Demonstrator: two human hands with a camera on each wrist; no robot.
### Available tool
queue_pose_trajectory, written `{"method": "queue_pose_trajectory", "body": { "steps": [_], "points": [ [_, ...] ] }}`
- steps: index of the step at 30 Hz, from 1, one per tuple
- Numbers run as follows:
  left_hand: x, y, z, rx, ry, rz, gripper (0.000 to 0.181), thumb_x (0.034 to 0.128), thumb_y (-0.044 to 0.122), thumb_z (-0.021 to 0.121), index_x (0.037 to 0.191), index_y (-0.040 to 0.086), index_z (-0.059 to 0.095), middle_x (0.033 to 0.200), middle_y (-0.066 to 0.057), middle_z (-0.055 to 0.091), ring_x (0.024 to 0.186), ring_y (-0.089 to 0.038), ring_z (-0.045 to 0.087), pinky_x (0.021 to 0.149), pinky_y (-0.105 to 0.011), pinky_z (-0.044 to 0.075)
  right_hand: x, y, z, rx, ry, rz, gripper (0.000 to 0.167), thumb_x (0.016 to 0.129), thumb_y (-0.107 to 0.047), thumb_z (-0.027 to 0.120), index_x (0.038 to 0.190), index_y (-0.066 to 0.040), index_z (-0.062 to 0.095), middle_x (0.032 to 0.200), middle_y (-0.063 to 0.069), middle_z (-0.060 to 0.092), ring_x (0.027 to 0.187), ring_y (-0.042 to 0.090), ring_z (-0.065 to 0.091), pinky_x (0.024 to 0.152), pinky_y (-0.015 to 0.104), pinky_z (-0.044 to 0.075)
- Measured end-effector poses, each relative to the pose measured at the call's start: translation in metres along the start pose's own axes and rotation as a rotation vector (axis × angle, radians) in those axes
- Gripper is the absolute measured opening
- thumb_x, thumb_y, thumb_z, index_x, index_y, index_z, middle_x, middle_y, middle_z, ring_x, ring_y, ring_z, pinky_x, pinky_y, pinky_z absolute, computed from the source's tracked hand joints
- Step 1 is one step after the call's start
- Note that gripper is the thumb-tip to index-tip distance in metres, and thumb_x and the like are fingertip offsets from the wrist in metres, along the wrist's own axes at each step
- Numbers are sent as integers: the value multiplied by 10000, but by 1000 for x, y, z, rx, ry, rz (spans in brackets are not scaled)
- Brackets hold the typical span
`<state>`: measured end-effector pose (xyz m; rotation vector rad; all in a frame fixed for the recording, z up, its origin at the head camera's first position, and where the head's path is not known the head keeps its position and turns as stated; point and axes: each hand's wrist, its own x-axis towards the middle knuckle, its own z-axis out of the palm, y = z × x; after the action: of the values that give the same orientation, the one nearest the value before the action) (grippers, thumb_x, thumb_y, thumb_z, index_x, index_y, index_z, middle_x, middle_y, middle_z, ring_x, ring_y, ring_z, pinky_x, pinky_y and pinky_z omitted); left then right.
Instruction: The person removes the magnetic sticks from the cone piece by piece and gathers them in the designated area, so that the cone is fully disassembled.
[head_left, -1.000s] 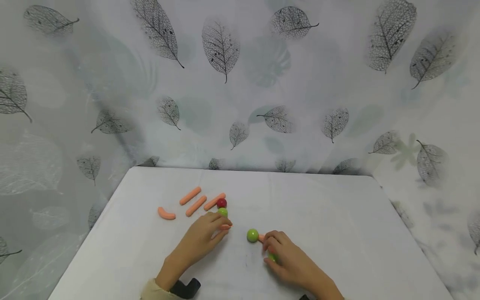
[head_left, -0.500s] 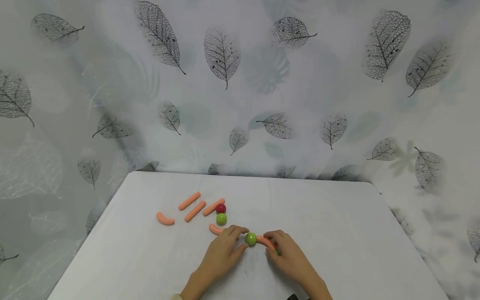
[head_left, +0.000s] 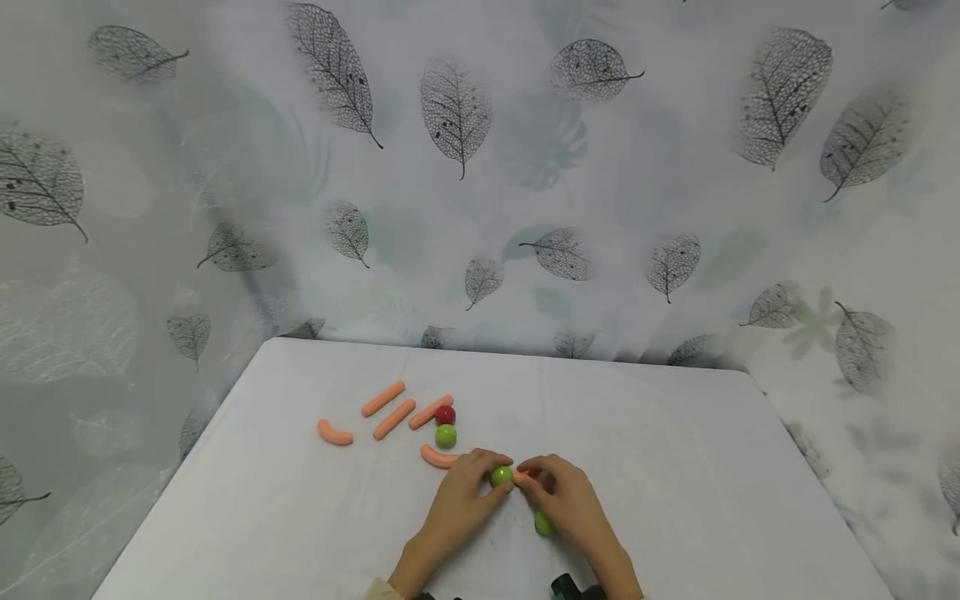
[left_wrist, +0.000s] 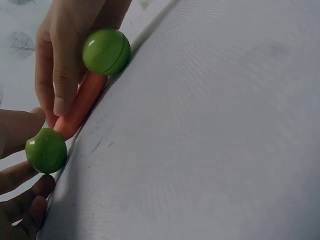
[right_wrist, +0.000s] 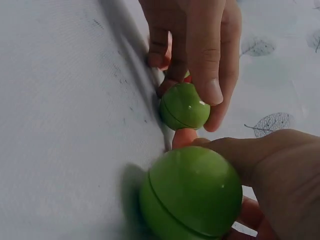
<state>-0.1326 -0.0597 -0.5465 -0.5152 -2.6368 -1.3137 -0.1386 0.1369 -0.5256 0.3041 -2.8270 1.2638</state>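
Near the middle of the white table, my left hand (head_left: pixel 463 502) holds a glossy green ball (head_left: pixel 501 476) between thumb and fingers. Beside it, my right hand (head_left: pixel 566 500) pinches an orange rod (left_wrist: pixel 80 110) whose far end meets that ball. A second green ball (right_wrist: pixel 192 195), with a seam line around it, sits at the rod's other end, under the right palm. In the head view the right fingers hide most of the rod. The left wrist view shows the rod running between both balls, low against the tabletop.
Left of the hands lie a curved orange rod (head_left: pixel 438 457), another green ball (head_left: pixel 446 436) and a red ball (head_left: pixel 446 415). Straight orange rods (head_left: pixel 394 419) and a bent one (head_left: pixel 334 433) lie farther left. A leaf-patterned curtain (head_left: pixel 450 208) hangs behind the table (head_left: pixel 675 450).
My left hand has moved right, from the curved rod to the green ball, and now holds it. The right fingers have shifted along the rod toward that ball.
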Motion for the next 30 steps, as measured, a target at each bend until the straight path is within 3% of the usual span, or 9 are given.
{"method": "queue_pose_trajectory", "body": {
  "steps": [7,19,30],
  "points": [
    [4,-8,10,41,31,79,309,912,210,800,1212,203,728,1178,64,742,1020,-116,619,895,-325,511,3,2,3,-26,19,-51,122,915,-308,799,1012,-234,791,848,-112,655,673,-11,470,603,203,408],
    [-4,-13,17,36,65,62,304,874,210,842,1149,226,714,1116,116,722,1010,-77,609,894,-306,512,-2,3,7,-95,-31,8,89,919,-332,797,960,-272,745,831,-115,591,650,-3,450,548,203,383],
    [-7,-7,4,51,-21,36,326,871,196,836,1173,232,721,1148,112,730,1037,-78,608,907,-314,512,-1,5,9,-122,-30,13,127,929,-372,781,984,-270,728,837,-103,575,649,17,432,550,207,363]
  ]
}}
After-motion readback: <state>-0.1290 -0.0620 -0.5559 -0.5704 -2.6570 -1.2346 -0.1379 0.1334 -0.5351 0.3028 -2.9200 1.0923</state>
